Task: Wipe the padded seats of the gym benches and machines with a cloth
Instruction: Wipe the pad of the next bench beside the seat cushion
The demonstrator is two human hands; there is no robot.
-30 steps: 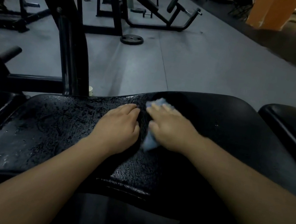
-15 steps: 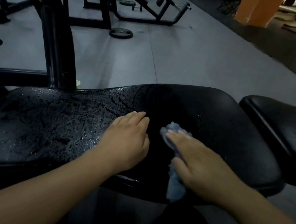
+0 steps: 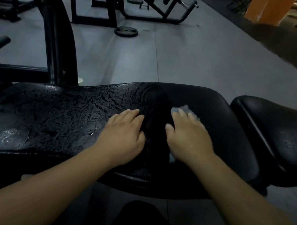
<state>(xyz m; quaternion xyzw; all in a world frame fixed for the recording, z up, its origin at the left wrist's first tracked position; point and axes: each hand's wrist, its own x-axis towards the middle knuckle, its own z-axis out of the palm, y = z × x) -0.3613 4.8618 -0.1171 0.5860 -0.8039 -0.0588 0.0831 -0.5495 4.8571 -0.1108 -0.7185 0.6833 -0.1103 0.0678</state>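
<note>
The left hand [image 3: 123, 133] lies palm down on the black bench [image 3: 47, 116], near its middle, with the fingers straight and close together. It holds nothing.

The right hand [image 3: 188, 137] lies flat on the bench just to the right of the left hand, a dark strip of padding showing between them. Its fingers are stretched out and press a pale blue cloth [image 3: 183, 108] onto the padding. The hand is a little blurred. The cloth shows past the fingertips, toward the bench's far edge, and a small bit of it shows again beside the wrist.

The bench's left part, from the left hand outward, is covered in glistening droplets and streaks. Its right part, around the cloth, looks dull and even.

A second black pad [image 3: 284, 136] sits just beyond the bench's right end. A black frame [image 3: 58, 41] rises behind the bench's left half. A weight plate [image 3: 126, 31] lies on the grey floor [image 3: 199, 62] well behind the bench.
</note>
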